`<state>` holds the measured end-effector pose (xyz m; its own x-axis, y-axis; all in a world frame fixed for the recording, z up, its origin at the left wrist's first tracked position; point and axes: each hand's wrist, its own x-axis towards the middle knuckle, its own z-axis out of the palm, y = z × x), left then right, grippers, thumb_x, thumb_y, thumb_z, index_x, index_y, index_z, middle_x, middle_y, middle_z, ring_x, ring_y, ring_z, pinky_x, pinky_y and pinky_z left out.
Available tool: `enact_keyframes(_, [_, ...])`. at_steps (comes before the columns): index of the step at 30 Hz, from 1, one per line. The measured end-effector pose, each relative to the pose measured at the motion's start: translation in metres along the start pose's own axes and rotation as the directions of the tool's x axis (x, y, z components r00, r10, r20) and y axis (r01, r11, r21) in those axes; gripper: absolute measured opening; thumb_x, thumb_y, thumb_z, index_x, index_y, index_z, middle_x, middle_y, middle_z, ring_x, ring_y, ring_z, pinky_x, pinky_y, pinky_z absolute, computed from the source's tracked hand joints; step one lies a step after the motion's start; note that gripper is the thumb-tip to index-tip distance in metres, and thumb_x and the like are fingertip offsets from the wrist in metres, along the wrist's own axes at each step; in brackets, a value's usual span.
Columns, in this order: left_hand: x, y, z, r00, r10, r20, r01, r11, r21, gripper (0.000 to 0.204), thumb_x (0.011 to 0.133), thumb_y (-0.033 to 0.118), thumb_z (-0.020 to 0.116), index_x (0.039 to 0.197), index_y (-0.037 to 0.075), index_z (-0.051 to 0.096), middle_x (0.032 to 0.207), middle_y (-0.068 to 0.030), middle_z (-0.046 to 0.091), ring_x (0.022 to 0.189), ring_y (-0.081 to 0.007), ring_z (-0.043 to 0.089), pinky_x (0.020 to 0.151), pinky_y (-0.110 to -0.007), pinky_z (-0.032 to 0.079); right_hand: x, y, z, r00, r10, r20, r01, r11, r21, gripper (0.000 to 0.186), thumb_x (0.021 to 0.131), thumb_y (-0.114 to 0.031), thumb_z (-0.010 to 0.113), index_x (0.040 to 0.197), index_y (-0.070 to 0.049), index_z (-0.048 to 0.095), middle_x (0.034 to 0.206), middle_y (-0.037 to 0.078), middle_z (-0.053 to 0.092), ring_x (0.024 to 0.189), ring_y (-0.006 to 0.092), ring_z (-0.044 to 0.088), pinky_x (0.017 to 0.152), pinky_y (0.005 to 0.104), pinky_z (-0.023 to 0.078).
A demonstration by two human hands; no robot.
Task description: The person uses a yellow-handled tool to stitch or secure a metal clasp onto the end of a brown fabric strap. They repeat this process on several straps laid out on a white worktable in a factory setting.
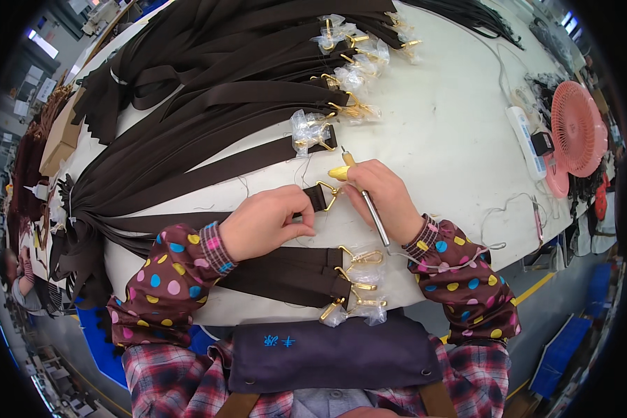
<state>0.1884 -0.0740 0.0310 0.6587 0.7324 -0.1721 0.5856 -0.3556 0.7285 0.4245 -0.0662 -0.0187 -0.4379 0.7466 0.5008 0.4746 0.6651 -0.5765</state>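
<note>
My left hand [272, 217] lies over a dark brown webbing strap [315, 198], its fingers curled down around it close to the strap's end. A gold metal hook [332, 196] is fixed to that end. My right hand [386, 198] grips a slim pen-shaped tool [374, 217] with a metal shaft and a cord trailing from its lower end. The tool's thin tip points up and away, above the hook. A yellow finger cover [339, 173] sits on one right fingertip, just beside the hook. Whether that finger touches the hook, I cannot tell.
Several finished-looking straps [202, 150] fan across the white table [453, 139], with plastic-wrapped gold hooks [310, 132]. More wrapped hooks [359, 285] lie near my body. At right stand a pink fan [576, 129] and a white power strip [526, 143]; a cord [453, 265] runs there.
</note>
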Motion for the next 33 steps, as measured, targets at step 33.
enact_keyframes(33, [0.013, -0.013, 0.025, 0.954, 0.108, -0.278, -0.066, 0.986, 0.155, 0.022, 0.078, 0.009, 0.071, 0.096, 0.01, 0.059, 0.096, -0.0047, 0.054, 0.073, -0.0193, 0.06, 0.062, -0.03, 0.05, -0.007, -0.011, -0.005, 0.998, -0.048, 0.032, 0.052, 0.99, -0.13, 0.022, 0.081, -0.002, 0.067, 0.102, -0.006, 0.06, 0.09, 0.007, 0.064, 0.086, 0.0266, 0.061, 0.079, 0.0361, 0.045])
